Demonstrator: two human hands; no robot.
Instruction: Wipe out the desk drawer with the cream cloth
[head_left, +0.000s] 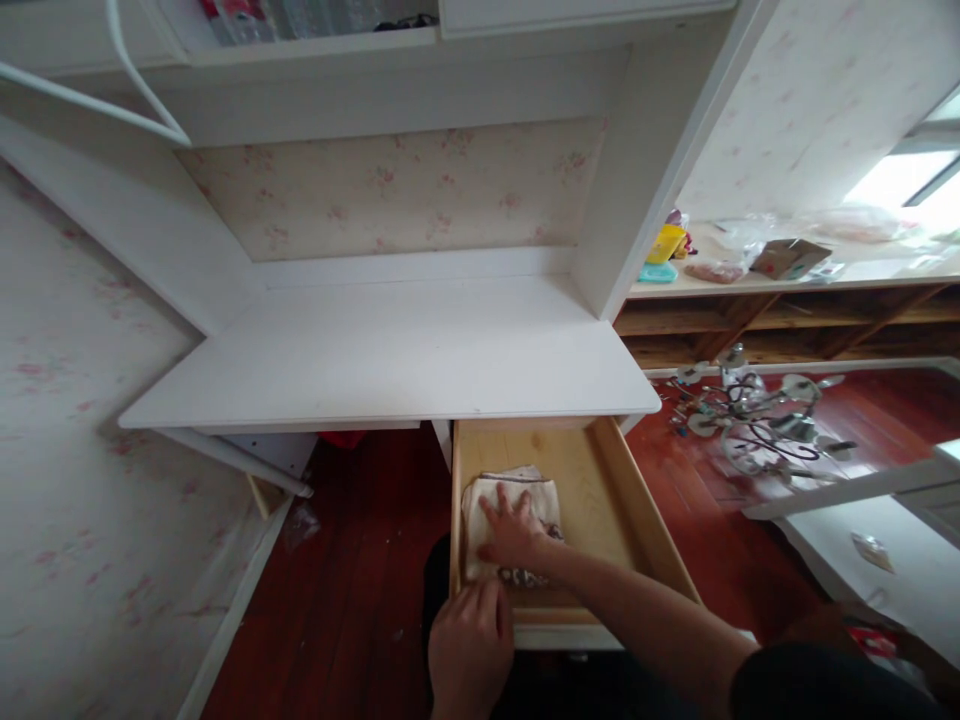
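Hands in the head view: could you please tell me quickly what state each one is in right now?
Left hand: fingers curled over the front edge of the open drawer.
Right hand: open, pressed flat on the folded cloth inside.

A cream folded cloth with dark trim (501, 505) lies flat at nine o'clock inside the open pale wooden drawer (600, 490), which stands pulled out at six o'clock of the white bench (390, 360).

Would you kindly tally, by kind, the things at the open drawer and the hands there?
Wooden drawer: 1
Folded cloth: 1
Hands: 2, the right hand flat on the cloth, the left hand at the drawer's front edge
Total: 4
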